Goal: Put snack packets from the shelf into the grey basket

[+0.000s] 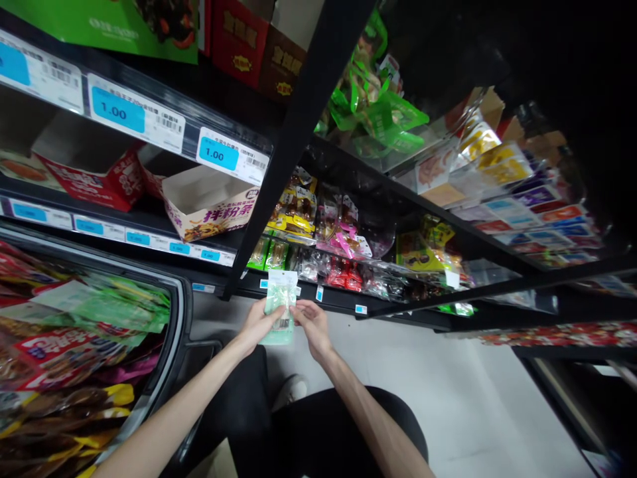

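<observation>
Between my two hands is a pale green and clear snack packet (281, 292), held upright in front of the lower shelf. My left hand (259, 324) grips its left side, with the thumb lying across the front. On the other side my right hand (312, 323) pinches the packet's right edge between thumb and fingers. The fingers behind the packet are partly hidden. Small print on the packet is too blurred to read. Just beyond it, green snack packs (269, 252) stand on the low shelf.
At the left is a grey-rimmed bin (180, 312) full of bagged snacks. A black shelf post (293, 139) rises close ahead. Open cartons, including a white and purple box (212, 206), sit on the left shelves. Clear compartments with packets (343, 226) fill the right shelves, above a pale floor (448, 392).
</observation>
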`<state>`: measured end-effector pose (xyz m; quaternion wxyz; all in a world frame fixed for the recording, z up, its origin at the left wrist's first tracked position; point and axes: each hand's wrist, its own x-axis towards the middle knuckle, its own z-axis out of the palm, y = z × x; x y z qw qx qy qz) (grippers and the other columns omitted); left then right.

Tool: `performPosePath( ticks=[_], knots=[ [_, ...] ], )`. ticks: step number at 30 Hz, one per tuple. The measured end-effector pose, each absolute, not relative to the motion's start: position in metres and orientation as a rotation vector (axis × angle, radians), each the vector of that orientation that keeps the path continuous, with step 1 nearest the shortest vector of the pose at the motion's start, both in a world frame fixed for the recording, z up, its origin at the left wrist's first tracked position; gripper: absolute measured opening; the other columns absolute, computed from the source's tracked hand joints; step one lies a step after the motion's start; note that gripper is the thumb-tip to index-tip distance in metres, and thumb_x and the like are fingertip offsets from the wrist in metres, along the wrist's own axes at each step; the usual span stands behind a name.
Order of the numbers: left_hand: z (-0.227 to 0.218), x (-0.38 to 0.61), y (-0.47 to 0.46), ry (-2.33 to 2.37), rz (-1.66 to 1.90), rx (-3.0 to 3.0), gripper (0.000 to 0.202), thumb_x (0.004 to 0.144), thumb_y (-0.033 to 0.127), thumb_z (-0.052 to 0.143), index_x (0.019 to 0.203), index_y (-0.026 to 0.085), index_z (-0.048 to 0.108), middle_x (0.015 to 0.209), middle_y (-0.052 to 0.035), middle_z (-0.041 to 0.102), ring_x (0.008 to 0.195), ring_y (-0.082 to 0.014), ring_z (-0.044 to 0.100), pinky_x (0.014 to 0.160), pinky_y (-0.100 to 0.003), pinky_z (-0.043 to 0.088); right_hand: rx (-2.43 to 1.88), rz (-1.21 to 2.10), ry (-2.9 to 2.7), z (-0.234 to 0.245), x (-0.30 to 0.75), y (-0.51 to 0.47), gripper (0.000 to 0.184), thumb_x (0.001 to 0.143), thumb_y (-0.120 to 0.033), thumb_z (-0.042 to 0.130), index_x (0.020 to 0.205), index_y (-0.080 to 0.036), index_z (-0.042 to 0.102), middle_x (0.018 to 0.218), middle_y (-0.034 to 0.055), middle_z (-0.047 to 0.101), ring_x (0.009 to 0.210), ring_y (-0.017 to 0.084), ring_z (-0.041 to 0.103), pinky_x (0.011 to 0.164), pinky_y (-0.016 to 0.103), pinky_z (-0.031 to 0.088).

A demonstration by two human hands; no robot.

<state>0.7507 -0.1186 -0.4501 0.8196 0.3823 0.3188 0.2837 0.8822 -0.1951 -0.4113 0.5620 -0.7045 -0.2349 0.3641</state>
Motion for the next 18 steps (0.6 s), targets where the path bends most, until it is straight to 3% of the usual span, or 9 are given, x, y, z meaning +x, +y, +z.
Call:
performPosePath(
  ticks=[18],
  knots=[
    [-0.4482,0.7505,-0.1179,0.7,0.606,0.821,0.06,0.065,0.056,0.082,0.104,0.01,0.074,0.102,-0.014,0.076,0.085,-0.0254,0.07,0.075,-0.035,0.056,-1.68,0.85,-0.562,-0.4083,0.8791,-0.193,0.042,0.056,-0.041,0.095,0.081,-0.017,0.072,0.073,-0.0006,0.067,0.06,0.009,0.052,0.059,0.025,0.043]
  ],
)
